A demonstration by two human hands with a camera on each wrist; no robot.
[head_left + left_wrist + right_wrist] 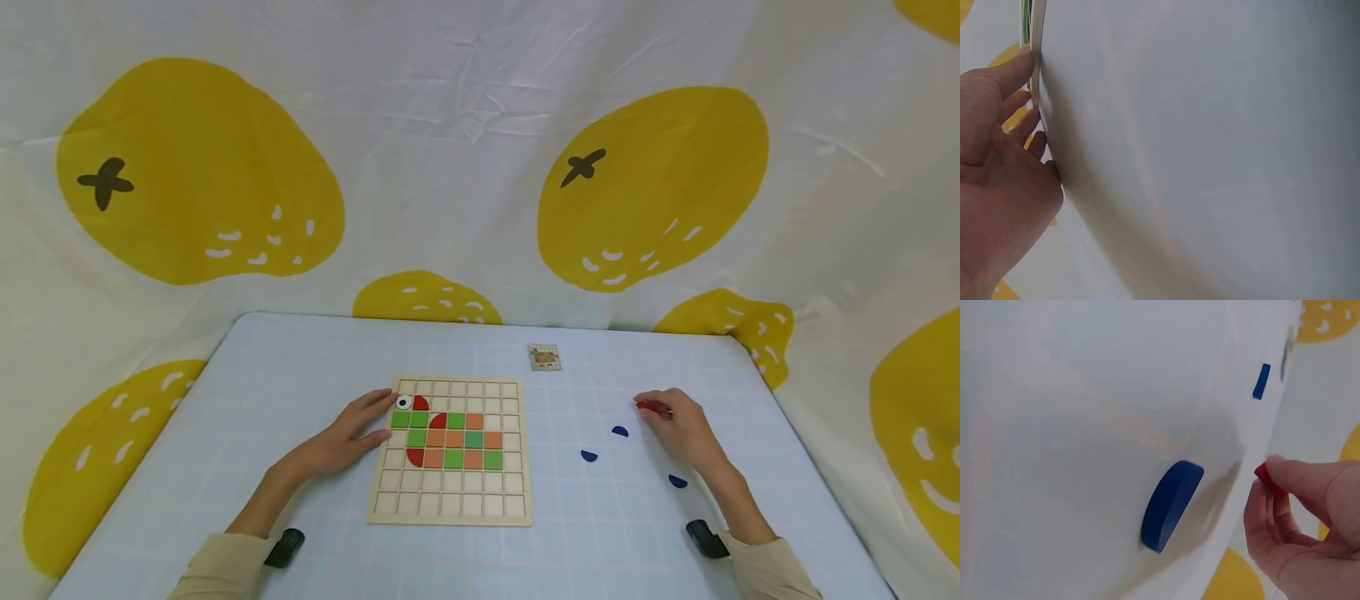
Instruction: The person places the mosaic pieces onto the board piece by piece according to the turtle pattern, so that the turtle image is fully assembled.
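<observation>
My left hand (347,433) lies at the left edge of a wooden grid board (450,515), its extended fingers and thumb touching the rim. Green and orange squares (453,459), several red quarter-round pieces (416,457) and one round eye piece (404,402) fill part of the grid in an animal-like shape. To the right of the board, my right hand (678,423) pinches a small red piece (1271,479) between thumb and fingers, above the table. Most of that piece is hidden by the fingers. Nearby lies a blue half-round piece (1171,506).
Three blue half-round pieces, including the nearest to the board (588,456), lie between the board and the right forearm. A small picture card (544,357) lies behind the board's right corner. A fabric backdrop with yellow fruit (652,187) hangs behind the table.
</observation>
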